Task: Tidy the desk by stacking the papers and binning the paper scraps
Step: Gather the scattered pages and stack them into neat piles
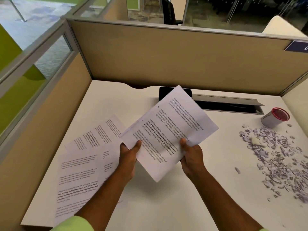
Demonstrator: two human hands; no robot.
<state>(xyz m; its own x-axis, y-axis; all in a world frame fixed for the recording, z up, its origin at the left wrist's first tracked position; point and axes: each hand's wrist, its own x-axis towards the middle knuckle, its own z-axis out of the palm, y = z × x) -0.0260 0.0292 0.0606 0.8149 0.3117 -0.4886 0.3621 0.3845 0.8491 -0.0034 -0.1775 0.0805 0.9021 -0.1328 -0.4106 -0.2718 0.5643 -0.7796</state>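
1. At the back of the desk [183, 189], a black tablet [164, 93] leans by an open cable tray [233, 104]; tan partitions [166, 55] wall the desk at the back and left.
2. To the right, a small red-rimmed bin [275, 118] lies tipped on its side, mouth facing the viewer, just behind a wide scatter of scraps [283, 157] that spreads over the right part of the desk.
3. On the left, loose sheets [83, 164] lie flat and overlapping, some reaching the near edge; the left forearm crosses over their right margin.
4. Above the desk's middle, a sheaf [168, 129] of printed pages is held in the air, tilted, its far corner hiding part of the tablet.
5. The left hand [129, 155] grips the sheaf's near-left edge, thumb on top, fingers beneath.
6. The right hand [191, 155] grips the near-right edge the same way, thumb pressed on the top page.
7. The sheaf is white, with short paragraphs of black text, some bold; its pages are slightly fanned, not squared.
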